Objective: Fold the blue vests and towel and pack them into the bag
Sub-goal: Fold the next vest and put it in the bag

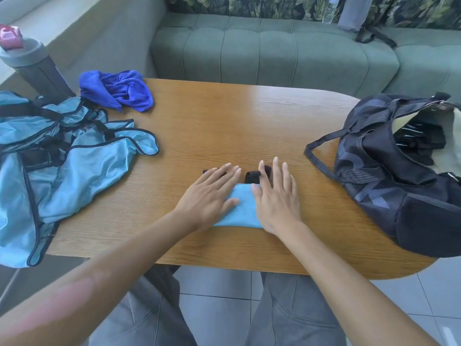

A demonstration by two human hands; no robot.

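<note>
While two flat hands point(245, 196) press one folded vest point(243, 208), one towel point(117, 89) waits.

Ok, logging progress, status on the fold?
Both hands, left and right, flat on folded vest. Vest pile, towel unfolded. Bag open, path clear.

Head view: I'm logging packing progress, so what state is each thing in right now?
Folded vest: compact, flat under both hands.
Left hand: open, pressing it.
Right hand: open, pressing it.
Vest pile: unfolded, crumpled, hanging over the table edge.
Towel: bunched, unfolded.
Bag: open, lying on its side; none of the blue items visible inside.
Bottle: upright, lid shut.
</note>
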